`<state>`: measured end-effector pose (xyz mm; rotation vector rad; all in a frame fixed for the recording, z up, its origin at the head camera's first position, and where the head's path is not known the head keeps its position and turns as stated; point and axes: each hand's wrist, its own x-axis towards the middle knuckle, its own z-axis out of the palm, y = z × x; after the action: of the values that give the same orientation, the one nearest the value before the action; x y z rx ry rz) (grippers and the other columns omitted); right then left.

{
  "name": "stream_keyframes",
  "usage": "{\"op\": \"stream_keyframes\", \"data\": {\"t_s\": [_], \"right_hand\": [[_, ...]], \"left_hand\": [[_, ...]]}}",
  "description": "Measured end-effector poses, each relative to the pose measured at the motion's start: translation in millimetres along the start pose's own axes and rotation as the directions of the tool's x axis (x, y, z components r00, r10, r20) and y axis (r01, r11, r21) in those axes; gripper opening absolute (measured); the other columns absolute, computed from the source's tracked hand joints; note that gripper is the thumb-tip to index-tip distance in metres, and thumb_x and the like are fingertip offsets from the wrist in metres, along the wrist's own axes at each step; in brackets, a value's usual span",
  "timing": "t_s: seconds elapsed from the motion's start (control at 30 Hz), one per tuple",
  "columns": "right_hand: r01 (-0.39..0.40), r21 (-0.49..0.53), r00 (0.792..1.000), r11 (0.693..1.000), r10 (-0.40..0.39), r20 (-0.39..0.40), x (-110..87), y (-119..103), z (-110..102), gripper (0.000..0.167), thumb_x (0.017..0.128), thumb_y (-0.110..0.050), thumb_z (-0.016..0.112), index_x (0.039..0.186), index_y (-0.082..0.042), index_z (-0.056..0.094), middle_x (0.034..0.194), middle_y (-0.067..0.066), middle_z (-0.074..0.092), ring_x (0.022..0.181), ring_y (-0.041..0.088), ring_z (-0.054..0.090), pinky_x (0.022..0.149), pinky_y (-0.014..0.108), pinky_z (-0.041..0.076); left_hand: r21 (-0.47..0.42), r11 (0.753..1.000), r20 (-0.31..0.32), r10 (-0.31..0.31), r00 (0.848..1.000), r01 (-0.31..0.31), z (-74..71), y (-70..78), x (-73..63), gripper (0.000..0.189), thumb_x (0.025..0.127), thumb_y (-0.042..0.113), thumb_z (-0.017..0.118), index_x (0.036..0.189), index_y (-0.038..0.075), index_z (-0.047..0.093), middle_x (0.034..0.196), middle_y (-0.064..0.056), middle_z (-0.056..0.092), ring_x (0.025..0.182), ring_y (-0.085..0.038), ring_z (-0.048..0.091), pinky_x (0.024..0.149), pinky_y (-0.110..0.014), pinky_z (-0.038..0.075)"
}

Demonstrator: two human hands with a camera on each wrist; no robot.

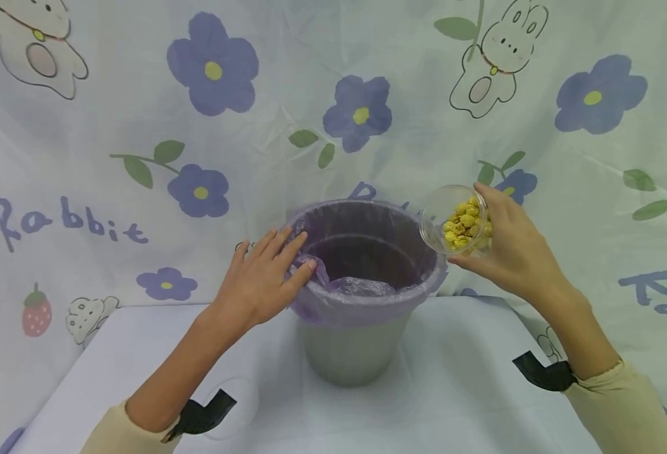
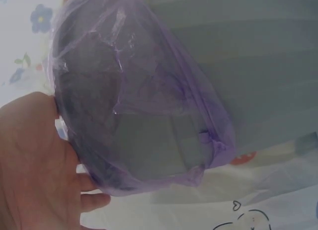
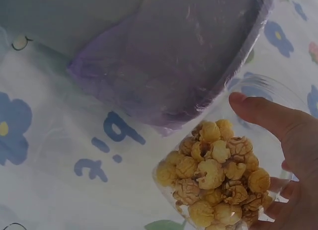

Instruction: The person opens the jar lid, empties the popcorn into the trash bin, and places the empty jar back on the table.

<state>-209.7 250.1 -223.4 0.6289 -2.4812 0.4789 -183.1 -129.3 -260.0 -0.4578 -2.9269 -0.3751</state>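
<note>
The right hand (image 1: 512, 243) gripped one clear cup (image 1: 434, 217), tilted, with popcorn pieces (image 1: 463, 225) too many to count surely, just beside the right rim of one grey bin (image 1: 350, 353). The left hand (image 1: 262, 277), its fingers spread, touched the opposite rim, where one purple bag (image 1: 362, 310) lined the bin, standing upon one white table (image 1: 469, 378).

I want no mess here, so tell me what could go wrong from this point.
Popcorn might miss the bin: the clear cup in the right hand appears tilted near the side of the opening, so some pieces could land on the table.

The purple liner looks loose and bunched by the left hand, so it might slip inward if tugged or loaded.
</note>
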Motion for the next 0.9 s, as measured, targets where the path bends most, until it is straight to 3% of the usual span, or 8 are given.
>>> {"op": "stream_keyframes", "data": {"t_s": [0.2, 0.6, 0.9], "right_hand": [[0.100, -0.055, 0.994, 0.993, -0.102, -0.028, 11.4, 3, 5, 0.122, 0.060, -0.018, 0.099, 0.156, -0.010, 0.025, 0.148, 0.025, 0.039, 0.133, 0.047, 0.040, 0.102, 0.065, 0.037], [0.274, -0.162, 0.958, 0.948, -0.283, -0.036, 25.3, 12, 14, 0.118, 0.057, -0.016, 0.099, 0.151, 0.001, 0.030, 0.146, 0.025, 0.040, 0.135, 0.046, 0.037, 0.112, 0.056, 0.028], [0.311, -0.201, 0.945, 0.929, -0.325, -0.045, 28.4, 15, 15, 0.120, 0.054, -0.015, 0.100, 0.151, 0.002, 0.032, 0.144, 0.025, 0.043, 0.134, 0.045, 0.037, 0.114, 0.052, 0.027]], "left_hand": [[0.003, 1.000, -0.008, -0.003, 1.000, 0.003, -0.3, -0.6, 0.4, 0.067, 0.105, 0.055, 0.033, 0.160, 0.018, 0.026, 0.165, -0.011, 0.017, 0.150, -0.035, 0.012, 0.114, -0.066, 0.002], [-0.008, 1.000, -0.017, -0.001, 1.000, 0.000, 1.2, -0.3, 0.5, 0.067, 0.105, 0.055, 0.034, 0.160, 0.017, 0.027, 0.165, -0.012, 0.018, 0.150, -0.036, 0.012, 0.113, -0.067, 0.002], [-0.002, 1.000, -0.024, 0.006, 1.000, -0.006, 2.3, -0.5, 0.9, 0.067, 0.105, 0.055, 0.033, 0.160, 0.017, 0.026, 0.164, -0.012, 0.019, 0.150, -0.036, 0.012, 0.113, -0.067, 0.002]]}}
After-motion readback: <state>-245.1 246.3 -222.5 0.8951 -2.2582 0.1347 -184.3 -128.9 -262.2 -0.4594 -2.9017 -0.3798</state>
